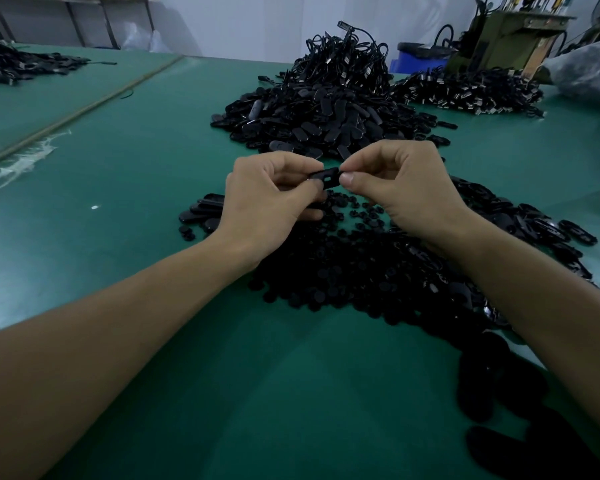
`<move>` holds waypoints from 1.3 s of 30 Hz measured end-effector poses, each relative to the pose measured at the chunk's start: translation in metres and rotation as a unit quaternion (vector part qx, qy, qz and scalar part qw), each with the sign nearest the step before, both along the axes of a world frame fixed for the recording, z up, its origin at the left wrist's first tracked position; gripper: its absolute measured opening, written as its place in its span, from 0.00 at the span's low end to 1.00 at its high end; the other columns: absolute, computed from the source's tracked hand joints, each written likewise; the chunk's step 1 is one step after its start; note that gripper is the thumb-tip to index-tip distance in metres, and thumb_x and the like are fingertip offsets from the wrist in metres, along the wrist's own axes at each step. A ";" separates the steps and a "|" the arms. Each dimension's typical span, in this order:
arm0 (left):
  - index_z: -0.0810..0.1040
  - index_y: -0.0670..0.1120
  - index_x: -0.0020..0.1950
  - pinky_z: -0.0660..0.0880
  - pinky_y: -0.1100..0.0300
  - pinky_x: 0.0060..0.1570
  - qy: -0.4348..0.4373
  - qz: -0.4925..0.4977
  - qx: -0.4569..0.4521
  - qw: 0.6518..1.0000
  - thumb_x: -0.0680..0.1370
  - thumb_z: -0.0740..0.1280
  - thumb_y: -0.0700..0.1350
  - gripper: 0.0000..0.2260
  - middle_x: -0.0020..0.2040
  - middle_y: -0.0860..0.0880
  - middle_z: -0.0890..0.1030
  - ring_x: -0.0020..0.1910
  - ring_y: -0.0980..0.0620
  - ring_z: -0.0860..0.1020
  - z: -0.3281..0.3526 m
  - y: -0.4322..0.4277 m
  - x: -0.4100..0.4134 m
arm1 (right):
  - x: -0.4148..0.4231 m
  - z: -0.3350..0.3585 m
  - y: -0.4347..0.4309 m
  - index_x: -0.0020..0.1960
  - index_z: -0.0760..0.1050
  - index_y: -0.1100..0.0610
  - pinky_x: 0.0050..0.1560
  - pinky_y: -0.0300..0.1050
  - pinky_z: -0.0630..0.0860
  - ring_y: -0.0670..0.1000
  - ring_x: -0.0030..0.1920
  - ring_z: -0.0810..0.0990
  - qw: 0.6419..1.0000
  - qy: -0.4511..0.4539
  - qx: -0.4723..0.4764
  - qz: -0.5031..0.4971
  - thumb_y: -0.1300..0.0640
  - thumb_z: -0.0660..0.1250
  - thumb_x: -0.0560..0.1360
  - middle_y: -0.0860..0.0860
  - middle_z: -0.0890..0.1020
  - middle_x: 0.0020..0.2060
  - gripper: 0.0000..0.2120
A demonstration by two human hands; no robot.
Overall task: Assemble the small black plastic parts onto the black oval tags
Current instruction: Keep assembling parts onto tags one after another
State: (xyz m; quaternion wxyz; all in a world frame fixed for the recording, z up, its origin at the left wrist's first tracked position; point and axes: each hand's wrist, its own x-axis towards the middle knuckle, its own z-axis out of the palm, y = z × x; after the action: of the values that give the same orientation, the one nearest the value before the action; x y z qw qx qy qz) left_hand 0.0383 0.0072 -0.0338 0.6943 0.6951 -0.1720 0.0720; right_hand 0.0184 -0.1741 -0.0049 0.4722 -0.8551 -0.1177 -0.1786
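Note:
Both hands hold one black oval tag (327,178) above the green table (125,209). My left hand (269,199) pinches its left end with thumb and curled fingers. My right hand (400,183) pinches its right end between thumb and forefinger. A small slot shows in the tag's middle. Under my hands lies a spread of small black plastic parts (354,271). A few oval tags (201,211) lie beside my left hand. Whether a small part sits on the held tag I cannot tell.
A big heap of oval tags (312,124) lies beyond my hands, topped by black cords (347,60). More tags (534,223) trail to the right. Another cord pile (471,93) sits far right, a dark pile (18,65) far left, and a machine (510,39) behind.

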 end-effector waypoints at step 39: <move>0.83 0.46 0.49 0.81 0.61 0.39 -0.012 -0.019 -0.004 1.000 0.76 0.74 0.36 0.06 0.39 0.47 0.86 0.37 0.51 0.84 0.001 0.002 0.002 | -0.007 0.000 0.012 0.50 0.84 0.48 0.51 0.42 0.79 0.48 0.46 0.81 0.997 -0.039 -0.059 0.014 0.60 0.73 0.76 0.46 0.83 0.46 0.07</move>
State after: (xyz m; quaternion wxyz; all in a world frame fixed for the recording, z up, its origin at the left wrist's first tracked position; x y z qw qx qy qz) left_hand 0.0407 0.0095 -0.0331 0.6963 0.6880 -0.1930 0.0674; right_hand 0.0109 -0.1618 -0.0050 0.4184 -0.8721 -0.1586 -0.1981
